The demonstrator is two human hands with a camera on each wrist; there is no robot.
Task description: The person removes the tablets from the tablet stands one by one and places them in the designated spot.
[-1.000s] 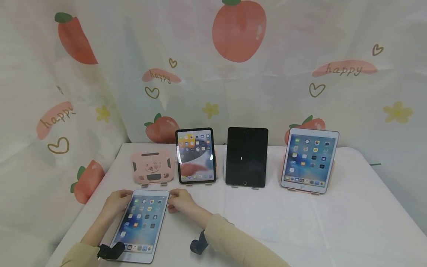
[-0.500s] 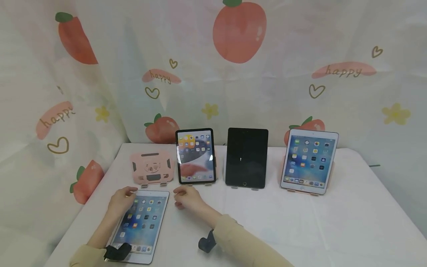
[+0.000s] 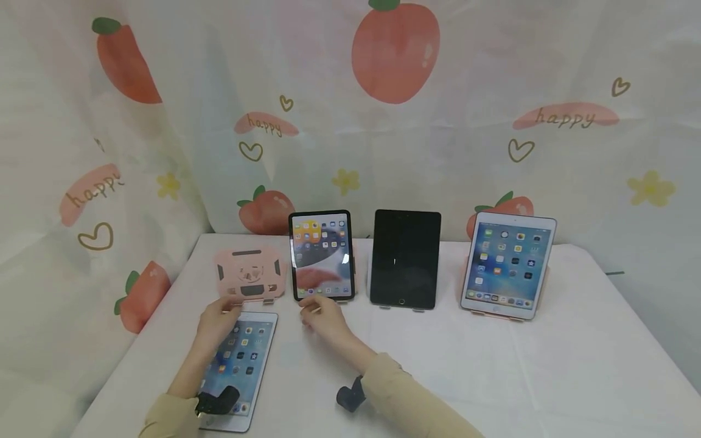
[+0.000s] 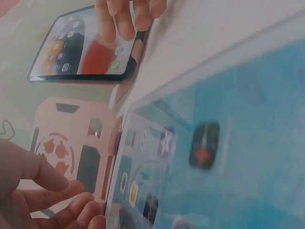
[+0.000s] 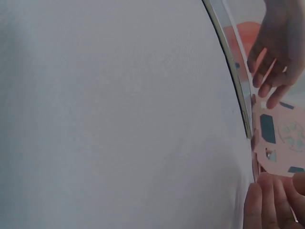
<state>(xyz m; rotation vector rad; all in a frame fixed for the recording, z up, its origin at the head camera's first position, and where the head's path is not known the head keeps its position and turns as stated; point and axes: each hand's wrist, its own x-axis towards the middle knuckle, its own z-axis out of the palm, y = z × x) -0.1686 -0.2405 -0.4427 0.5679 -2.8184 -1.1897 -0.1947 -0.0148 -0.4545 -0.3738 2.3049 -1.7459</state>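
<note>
A white-framed tablet (image 3: 249, 356) lies flat with its screen lit at the table's left front. My left hand (image 3: 218, 322) is over its top left corner, with fingertips at the lower edge of a pink tablet stand (image 3: 251, 274). In the left wrist view its fingers are loosely bent, with nothing between them. My right hand (image 3: 327, 322) is to the right of the flat tablet, its loosely bent fingers holding nothing. Its fingertips overlap the bottom edge of a black-framed lit tablet (image 3: 322, 255), which leans on another stand.
Right of the black-framed tablet, a dark-screened tablet (image 3: 405, 258) leans on a stand. Farther right another white-framed tablet (image 3: 509, 261) stands tilted back. A white cloth (image 3: 465, 377) covers the table, and a fruit-printed curtain (image 3: 416, 152) hangs behind and at the left.
Both hands have left the flat tablet's top edges. The left moved up and right toward the pink stand, the right moved right toward the black-framed tablet. The flat tablet stayed put.
</note>
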